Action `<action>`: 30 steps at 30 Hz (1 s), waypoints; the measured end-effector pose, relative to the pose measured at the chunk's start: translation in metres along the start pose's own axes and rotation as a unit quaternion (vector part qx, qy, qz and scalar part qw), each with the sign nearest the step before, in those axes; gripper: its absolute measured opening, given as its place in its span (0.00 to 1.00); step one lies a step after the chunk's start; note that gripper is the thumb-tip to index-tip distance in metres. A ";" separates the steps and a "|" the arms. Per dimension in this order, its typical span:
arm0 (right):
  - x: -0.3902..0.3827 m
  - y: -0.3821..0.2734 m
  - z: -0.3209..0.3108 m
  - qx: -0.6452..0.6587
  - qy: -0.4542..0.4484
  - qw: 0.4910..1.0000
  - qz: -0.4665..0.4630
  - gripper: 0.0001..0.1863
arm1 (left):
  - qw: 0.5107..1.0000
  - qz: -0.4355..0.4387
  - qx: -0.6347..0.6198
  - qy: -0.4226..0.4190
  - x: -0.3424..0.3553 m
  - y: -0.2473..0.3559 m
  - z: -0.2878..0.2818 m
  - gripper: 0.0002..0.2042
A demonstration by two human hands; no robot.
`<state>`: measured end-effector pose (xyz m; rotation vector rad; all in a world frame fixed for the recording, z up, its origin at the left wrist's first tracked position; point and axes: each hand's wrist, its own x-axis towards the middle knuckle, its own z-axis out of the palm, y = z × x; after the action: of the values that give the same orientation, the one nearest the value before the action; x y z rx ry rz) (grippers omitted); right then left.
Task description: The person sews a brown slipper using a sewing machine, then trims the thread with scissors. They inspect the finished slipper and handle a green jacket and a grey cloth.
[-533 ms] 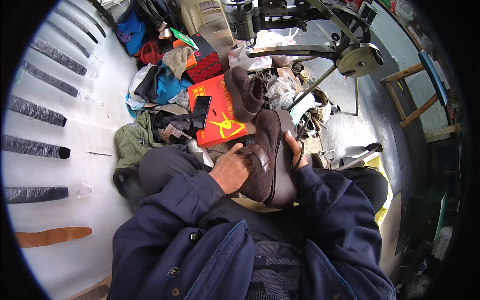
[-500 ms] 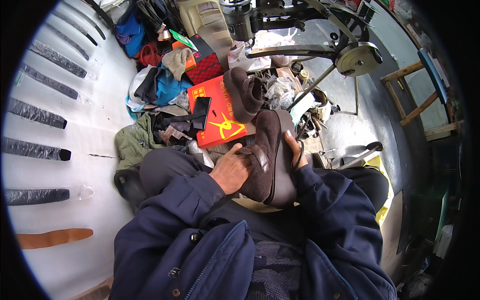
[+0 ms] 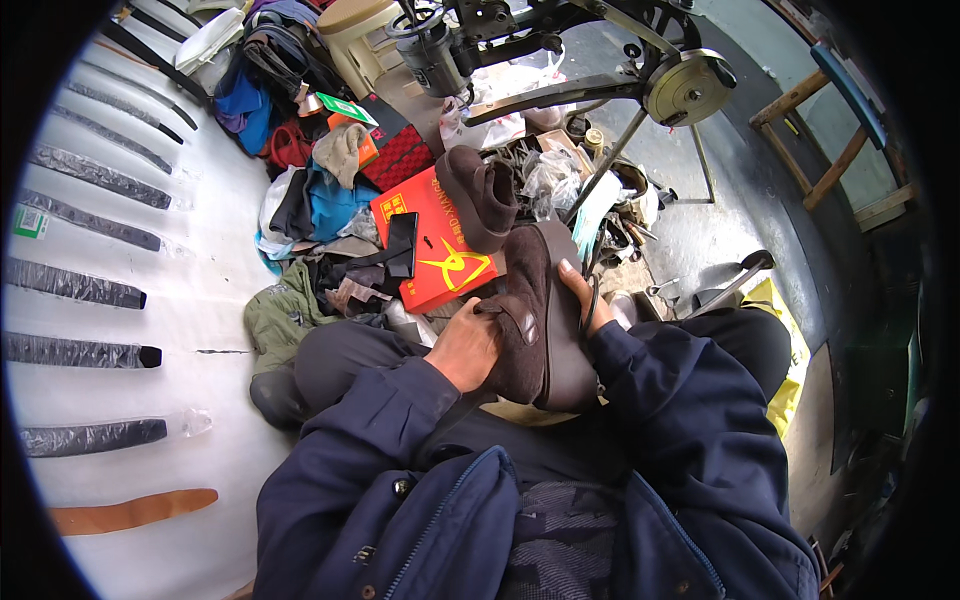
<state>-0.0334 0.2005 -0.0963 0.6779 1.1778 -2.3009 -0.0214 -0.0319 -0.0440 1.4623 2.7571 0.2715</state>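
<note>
A dark brown fuzzy shoe [image 3: 522,330] with a thick sole and a strap is held on its side above my lap, toe toward me. My left hand [image 3: 467,345] grips the shoe by its strap and upper. Against the sole lies my right hand [image 3: 585,298], its thumb up along the edge and a dark loop near the fingers; the other fingers are hidden behind the shoe. A matching brown shoe [image 3: 480,200] rests beyond it on a red shoebox [image 3: 450,275]. A black phone [image 3: 402,244] lies on that box too.
Beyond stands a cast-metal machine [image 3: 560,95] with a round wheel [image 3: 690,88]. Clothes [image 3: 335,200] and bags are heaped at the left, near a white surface with wrapped dark strips [image 3: 80,282]. A wooden-legged stool [image 3: 840,150] is at the far right; loose tools [image 3: 625,240] lie nearer.
The whole view has shifted and turned slightly. Both hands keep hold of the shoe, which stays in nearly the same place and pose.
</note>
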 end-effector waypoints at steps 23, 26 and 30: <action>0.015 -0.007 -0.007 -0.117 0.031 0.964 -0.238 0.37 | 0.759 -0.253 -0.587 0.121 0.014 0.028 -0.038 0.11; 0.008 -0.010 -0.004 -0.029 -0.021 0.979 -0.199 0.34 | 0.750 -0.228 -0.603 0.148 0.002 0.025 -0.015 0.11; 0.002 -0.010 -0.003 -0.115 -0.018 0.966 -0.230 0.33 | 0.916 -0.169 -0.363 -0.028 -0.012 0.001 0.034 0.16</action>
<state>-0.0404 0.2082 -0.0925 0.2950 1.6954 -2.4636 -0.0103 -0.0364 -0.0787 0.7754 2.3696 1.0684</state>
